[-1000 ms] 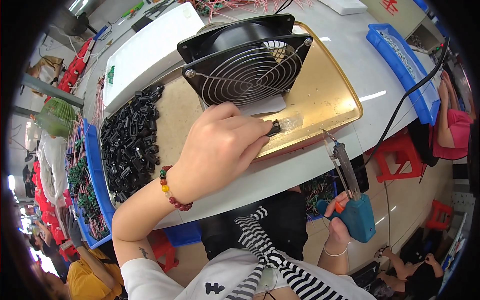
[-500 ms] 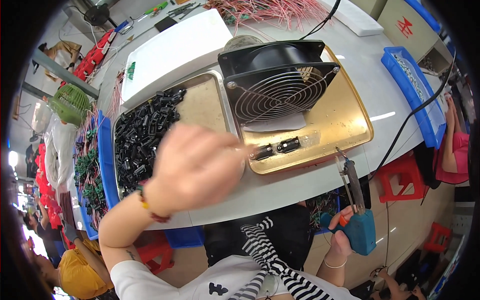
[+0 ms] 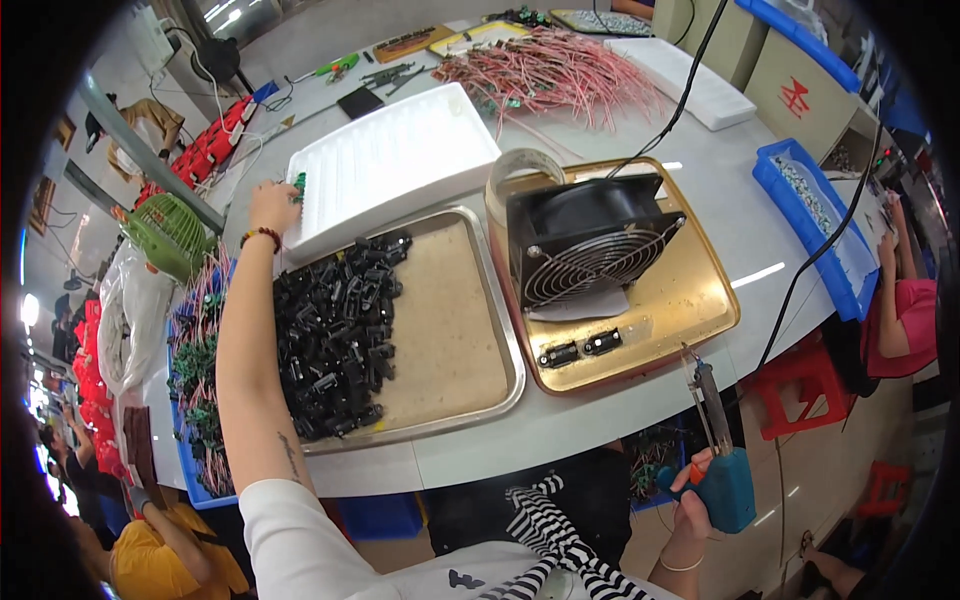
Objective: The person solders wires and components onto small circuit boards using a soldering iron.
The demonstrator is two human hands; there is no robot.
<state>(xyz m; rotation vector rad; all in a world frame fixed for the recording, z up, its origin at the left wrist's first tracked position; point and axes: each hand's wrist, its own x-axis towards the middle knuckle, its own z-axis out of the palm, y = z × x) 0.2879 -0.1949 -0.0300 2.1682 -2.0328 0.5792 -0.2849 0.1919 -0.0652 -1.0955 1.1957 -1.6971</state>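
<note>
My left hand (image 3: 274,207) reaches to the left end of a white foam tray (image 3: 390,160). Its fingers are closed at a small green part (image 3: 299,187) on the tray's edge. In my right hand (image 3: 690,515), low at the right, is a teal-handled soldering gun (image 3: 728,490), its thin tip pointing up toward the gold tray (image 3: 690,325). Two black plastic housings (image 3: 602,342) lie side by side near that tray's front edge. A square black fan (image 3: 590,245) stands in the same tray, with a roll of tape (image 3: 525,165) behind it.
A metal tray (image 3: 515,385) holds a heap of black housings (image 3: 335,335) below my left forearm. Left of it, a blue bin (image 3: 205,495) contains green boards with pink wires. More pink wires (image 3: 555,75) lie at the back. Another blue bin (image 3: 850,285) and a black cable (image 3: 815,255) are at right.
My left hand has moved from beside the black housings up and left to the foam tray's end. The view has shifted, showing more of the far table. My right hand keeps holding the soldering gun.
</note>
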